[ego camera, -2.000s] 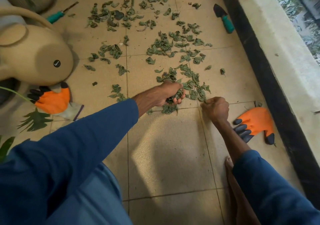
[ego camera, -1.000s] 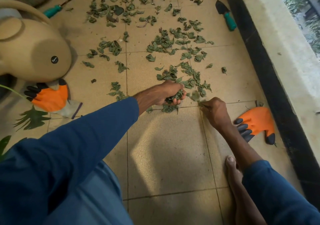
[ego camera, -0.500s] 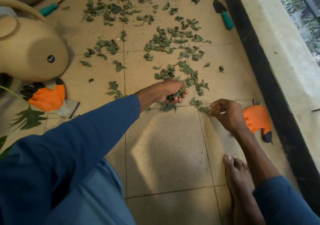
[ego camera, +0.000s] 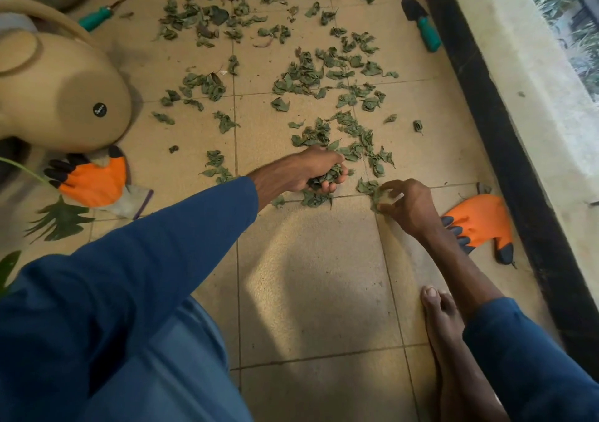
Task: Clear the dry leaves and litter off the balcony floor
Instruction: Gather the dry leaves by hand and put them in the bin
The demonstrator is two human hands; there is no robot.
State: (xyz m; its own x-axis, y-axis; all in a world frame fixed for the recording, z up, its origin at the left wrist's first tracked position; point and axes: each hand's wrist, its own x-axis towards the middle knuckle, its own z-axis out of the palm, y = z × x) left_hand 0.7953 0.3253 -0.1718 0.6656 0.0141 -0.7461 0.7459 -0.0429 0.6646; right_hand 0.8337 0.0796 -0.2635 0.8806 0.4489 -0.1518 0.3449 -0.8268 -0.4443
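Leaf bunch (ego camera: 325,178) gripped in left hand (ego camera: 308,170) | few leaves (ego camera: 369,188) pinched by right hand (ego camera: 408,206) | floor (ego camera: 317,275) cleared low in frame, upper half littered (most is left)

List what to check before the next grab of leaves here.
1. Left hand grips a handful of leaves: ok.
2. Right hand pinches loose leaves: ok.
3. Room left in the left hand: cannot tell.
4. Bin or bag in view: not ok, none shows.
5. Gloves worn: not ok; an orange glove lies on the floor.
6. Floor cleared: not ok; scattered leaves lie ahead.
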